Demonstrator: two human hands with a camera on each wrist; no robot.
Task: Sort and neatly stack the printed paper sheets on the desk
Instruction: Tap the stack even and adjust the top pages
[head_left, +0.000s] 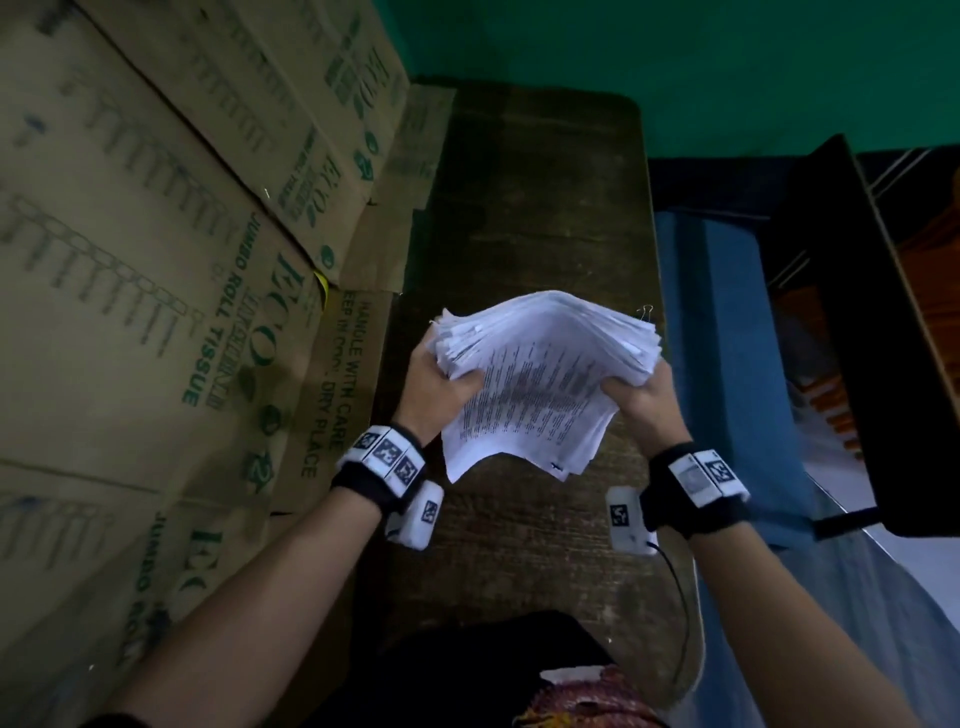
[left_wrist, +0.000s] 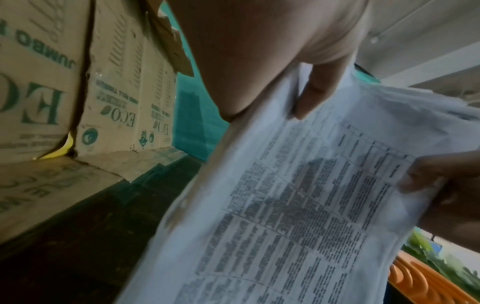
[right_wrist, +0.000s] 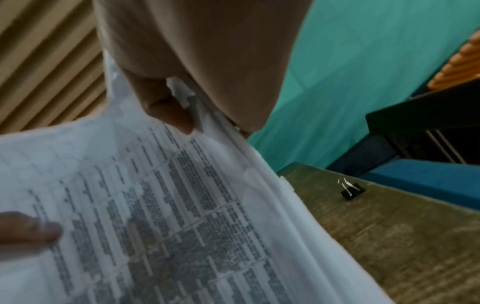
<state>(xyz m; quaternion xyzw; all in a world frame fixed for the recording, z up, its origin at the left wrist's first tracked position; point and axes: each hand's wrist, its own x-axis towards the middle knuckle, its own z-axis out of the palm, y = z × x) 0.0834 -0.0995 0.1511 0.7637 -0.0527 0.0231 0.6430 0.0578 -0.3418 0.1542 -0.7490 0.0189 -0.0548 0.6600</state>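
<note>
Gripping opposite sides, the left hand (head_left: 439, 387) and right hand (head_left: 641, 397) hold the stack of printed sheets (head_left: 540, 384) above the worktop (head_left: 540, 208), cardboard boxes (head_left: 156, 234) lining its left edge, a binder clip (right_wrist: 350, 190) near its right.

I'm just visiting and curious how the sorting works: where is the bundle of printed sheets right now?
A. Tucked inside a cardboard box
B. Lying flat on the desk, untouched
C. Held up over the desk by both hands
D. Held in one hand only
C: the left hand and right hand each grip a side of the paper stack, lifted above the wooden desk.
</note>
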